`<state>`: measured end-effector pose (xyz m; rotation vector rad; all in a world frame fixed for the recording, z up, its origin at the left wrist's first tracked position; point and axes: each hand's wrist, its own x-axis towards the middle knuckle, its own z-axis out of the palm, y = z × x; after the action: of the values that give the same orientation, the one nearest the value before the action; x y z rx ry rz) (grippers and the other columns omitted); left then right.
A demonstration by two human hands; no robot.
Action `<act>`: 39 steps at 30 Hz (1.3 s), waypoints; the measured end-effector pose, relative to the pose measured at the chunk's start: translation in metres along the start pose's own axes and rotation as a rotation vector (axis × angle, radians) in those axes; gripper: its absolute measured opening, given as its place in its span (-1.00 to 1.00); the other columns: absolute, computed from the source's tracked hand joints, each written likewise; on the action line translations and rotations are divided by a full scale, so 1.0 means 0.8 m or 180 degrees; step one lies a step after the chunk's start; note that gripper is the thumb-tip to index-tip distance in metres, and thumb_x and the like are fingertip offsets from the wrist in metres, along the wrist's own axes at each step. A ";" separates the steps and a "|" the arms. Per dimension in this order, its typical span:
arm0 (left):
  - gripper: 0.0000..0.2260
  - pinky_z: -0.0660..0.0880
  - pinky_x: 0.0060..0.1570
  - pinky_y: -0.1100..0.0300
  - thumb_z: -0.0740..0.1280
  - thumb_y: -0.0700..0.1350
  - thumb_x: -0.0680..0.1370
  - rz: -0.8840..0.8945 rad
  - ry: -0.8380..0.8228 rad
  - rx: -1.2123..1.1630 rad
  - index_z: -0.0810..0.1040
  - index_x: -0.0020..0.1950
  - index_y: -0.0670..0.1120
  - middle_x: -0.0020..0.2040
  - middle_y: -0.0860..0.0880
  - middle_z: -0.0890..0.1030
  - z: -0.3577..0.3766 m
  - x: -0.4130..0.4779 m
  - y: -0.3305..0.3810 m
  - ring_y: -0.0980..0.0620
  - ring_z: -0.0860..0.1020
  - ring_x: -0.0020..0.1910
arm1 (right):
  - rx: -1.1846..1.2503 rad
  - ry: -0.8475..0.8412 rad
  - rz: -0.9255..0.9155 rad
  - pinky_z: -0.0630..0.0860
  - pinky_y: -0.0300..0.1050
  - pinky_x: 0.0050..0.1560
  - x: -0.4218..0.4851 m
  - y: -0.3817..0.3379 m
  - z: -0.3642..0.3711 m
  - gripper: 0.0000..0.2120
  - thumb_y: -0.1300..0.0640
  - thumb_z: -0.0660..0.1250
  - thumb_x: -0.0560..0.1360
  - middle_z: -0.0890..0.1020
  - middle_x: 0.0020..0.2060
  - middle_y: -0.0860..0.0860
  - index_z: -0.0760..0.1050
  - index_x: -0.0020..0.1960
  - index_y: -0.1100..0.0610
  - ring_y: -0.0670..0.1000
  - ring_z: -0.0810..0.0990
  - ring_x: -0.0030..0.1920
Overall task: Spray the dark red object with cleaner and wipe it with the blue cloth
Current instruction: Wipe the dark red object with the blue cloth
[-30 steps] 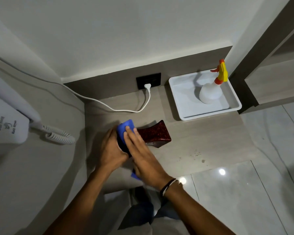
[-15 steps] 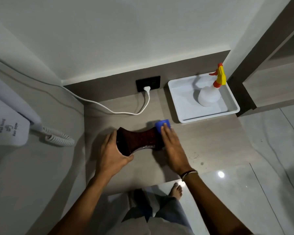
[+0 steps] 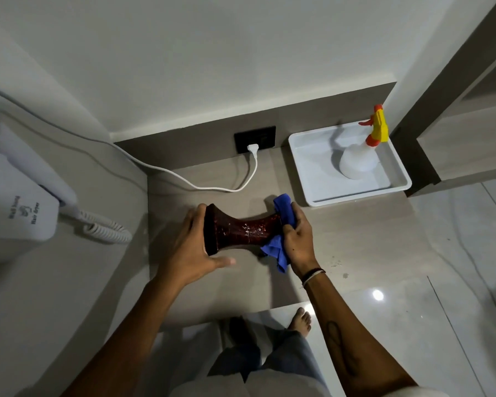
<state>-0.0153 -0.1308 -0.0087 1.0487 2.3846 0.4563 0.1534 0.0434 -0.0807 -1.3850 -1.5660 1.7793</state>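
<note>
A dark red hourglass-shaped object lies on its side on the beige counter. My left hand presses against its left flared end and holds it steady. My right hand is wrapped around its right end, gripping the blue cloth against it; a loose fold of the cloth hangs below the hand. Wet specks glint on the object's narrow middle. The spray bottle, white with a yellow and orange trigger, stands in the white tray at the back right.
A white cable runs across the counter's back to a plug in a black socket. A wall-mounted hair dryer with a coiled cord hangs on the left. The counter's front edge is close to my legs and a bare foot.
My right hand with the blue cloth has slid from the object's left end to its right end and now wraps around it. My left hand has shifted to hold the left end.
</note>
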 end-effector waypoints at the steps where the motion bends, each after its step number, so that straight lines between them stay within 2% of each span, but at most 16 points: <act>1: 0.09 0.57 0.20 0.08 0.73 0.22 0.23 0.0119 0.0269 0.0124 0.24 0.60 0.00 0.53 -0.09 0.45 0.003 0.001 0.000 -0.18 0.52 0.44 | -0.0221 -0.0039 -0.0240 0.31 -0.63 0.39 -0.002 0.005 0.001 -0.31 0.56 0.12 0.60 0.36 0.65 0.17 0.22 0.70 0.25 0.06 0.36 0.61; 2: 0.03 0.58 0.25 0.02 0.73 0.19 0.26 0.0226 0.0452 0.0202 0.29 0.58 -0.06 0.48 -0.11 0.50 0.005 0.003 0.001 -0.18 0.53 0.42 | -0.0457 -0.0090 -0.0507 0.22 -0.67 0.41 -0.005 0.009 0.002 -0.28 0.58 0.13 0.57 0.32 0.67 0.18 0.19 0.70 0.26 0.04 0.32 0.62; 4: 0.01 0.49 0.45 -0.09 0.70 0.14 0.33 0.0389 0.0541 0.0119 0.25 0.64 -0.06 0.51 -0.14 0.48 0.011 0.002 0.003 -0.16 0.46 0.48 | -0.0948 -0.0242 -0.0936 0.08 -0.53 0.59 -0.016 0.020 0.001 -0.19 0.61 0.14 0.53 0.24 0.71 0.18 0.14 0.72 0.23 0.07 0.24 0.68; 7: 0.03 0.38 0.46 0.00 0.63 0.13 0.41 0.0546 0.0588 0.0041 0.11 0.72 -0.01 0.59 -0.15 0.36 0.021 -0.001 0.003 -0.12 0.36 0.53 | -0.1363 -0.0474 -0.1084 0.11 0.02 0.75 -0.033 0.030 0.000 -0.12 0.58 0.17 0.52 0.10 0.75 0.12 0.03 0.76 0.14 0.13 0.16 0.73; 9: 0.01 0.40 0.51 -0.09 0.61 0.13 0.44 0.0547 0.0588 0.0077 0.12 0.71 -0.10 0.61 -0.20 0.34 0.029 -0.002 0.005 -0.17 0.35 0.56 | -0.1500 -0.0525 -0.1113 0.13 0.21 0.75 -0.045 0.027 0.004 -0.13 0.56 0.18 0.56 0.08 0.76 0.07 -0.01 0.76 0.11 0.05 0.12 0.75; 11: -0.01 0.35 0.55 -0.10 0.61 0.08 0.46 0.0562 0.0557 0.0051 0.14 0.70 -0.20 0.62 -0.25 0.33 0.034 -0.002 0.009 -0.20 0.34 0.57 | -0.1460 -0.0653 -0.1291 0.16 0.19 0.73 -0.064 0.018 0.021 -0.19 0.52 0.15 0.61 0.11 0.74 0.01 -0.02 0.75 0.09 -0.10 0.06 0.75; 13: -0.07 0.33 0.55 -0.12 0.62 -0.05 0.45 0.0604 0.0599 0.0068 0.19 0.67 -0.27 0.57 -0.31 0.38 0.038 0.000 0.012 -0.25 0.37 0.53 | -0.1520 -0.0912 -0.1706 0.14 0.19 0.75 -0.089 0.006 0.049 -0.16 0.49 0.15 0.57 -0.01 0.77 0.11 -0.07 0.76 0.16 0.05 -0.01 0.78; 15: -0.13 0.34 0.56 -0.23 0.60 -0.17 0.45 0.0588 0.0622 0.0101 0.24 0.66 -0.31 0.54 -0.37 0.41 0.040 -0.001 0.011 -0.34 0.42 0.51 | -0.1458 -0.1221 -0.1960 0.08 0.05 0.77 -0.102 0.001 0.066 -0.10 0.45 0.18 0.55 -0.08 0.78 0.10 -0.14 0.77 0.12 0.10 -0.03 0.79; 17: -0.10 0.31 0.56 -0.13 0.61 -0.11 0.45 0.0577 0.0669 0.0136 0.24 0.65 -0.33 0.55 -0.39 0.41 0.037 -0.005 0.006 -0.31 0.38 0.53 | -0.1716 -0.1313 -0.2227 0.05 0.04 0.78 -0.090 0.008 0.056 -0.08 0.47 0.27 0.56 -0.07 0.78 0.09 -0.11 0.77 0.13 0.10 -0.05 0.79; 22: -0.01 0.40 0.44 -0.09 0.69 0.05 0.39 0.0524 0.0667 0.0088 0.25 0.64 -0.25 0.52 -0.28 0.42 0.031 -0.009 0.014 -0.20 0.39 0.46 | -0.2552 -0.0758 -0.1481 0.06 0.22 0.75 -0.048 0.024 0.000 -0.15 0.46 0.30 0.63 -0.22 0.72 0.07 -0.11 0.74 0.21 0.19 -0.17 0.77; 26: -0.07 0.32 0.46 -0.08 0.68 -0.15 0.35 0.0341 0.0663 -0.0033 0.33 0.60 -0.33 0.47 -0.38 0.48 0.036 -0.008 0.016 -0.31 0.43 0.45 | -0.1854 -0.1325 -0.2168 0.07 0.12 0.77 -0.089 0.007 0.061 -0.02 0.46 0.33 0.54 -0.10 0.78 0.10 -0.14 0.77 0.13 0.16 -0.06 0.79; 29: -0.10 0.34 0.48 -0.07 0.64 -0.04 0.38 0.0345 0.0660 0.0042 0.33 0.60 -0.34 0.46 -0.37 0.48 0.029 -0.012 0.005 -0.29 0.41 0.42 | -0.2019 -0.1347 -0.2379 0.06 0.10 0.76 -0.082 0.021 0.048 0.10 0.48 0.37 0.48 -0.21 0.77 0.03 -0.21 0.77 0.05 0.12 -0.14 0.79; 32: -0.01 0.33 0.45 -0.01 0.70 0.01 0.37 0.0317 0.0683 0.0073 0.29 0.63 -0.29 0.51 -0.32 0.44 0.028 -0.016 0.011 -0.25 0.39 0.45 | -0.2768 -0.0851 -0.1632 0.06 0.19 0.76 -0.048 0.039 -0.006 -0.11 0.44 0.28 0.64 -0.31 0.71 0.02 -0.17 0.76 0.12 0.16 -0.24 0.77; 34: -0.03 0.39 0.46 -0.11 0.68 0.04 0.38 0.0354 0.0698 0.0097 0.31 0.63 -0.28 0.50 -0.30 0.45 0.032 -0.013 0.022 -0.25 0.40 0.46 | -0.2281 -0.0808 -0.1292 0.06 0.22 0.77 -0.057 0.028 0.004 -0.26 0.35 0.19 0.70 -0.20 0.75 0.04 -0.08 0.77 0.10 0.16 -0.16 0.78; 36: -0.10 0.41 0.45 -0.18 0.57 0.03 0.38 0.0343 0.0711 0.0032 0.33 0.61 -0.31 0.48 -0.34 0.47 0.032 -0.008 0.030 -0.29 0.42 0.45 | -0.1916 -0.0942 -0.1822 -0.02 0.15 0.78 -0.084 0.012 0.046 -0.29 0.19 0.11 0.68 -0.07 0.78 0.07 -0.06 0.78 0.08 0.14 -0.11 0.79; 39: -0.15 0.42 0.36 -0.09 0.47 0.02 0.35 0.0261 0.0691 0.0016 0.37 0.56 -0.32 0.39 -0.34 0.52 0.024 -0.004 0.023 -0.28 0.48 0.35 | -0.1845 -0.1223 -0.2244 -0.04 0.11 0.76 -0.097 0.015 0.070 -0.12 0.34 0.24 0.56 -0.12 0.78 0.09 -0.11 0.77 0.14 0.18 -0.13 0.78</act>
<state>0.0083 -0.1191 -0.0147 1.1547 2.5382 0.6225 0.1433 -0.0516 -0.0665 -0.5283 -2.5101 1.2318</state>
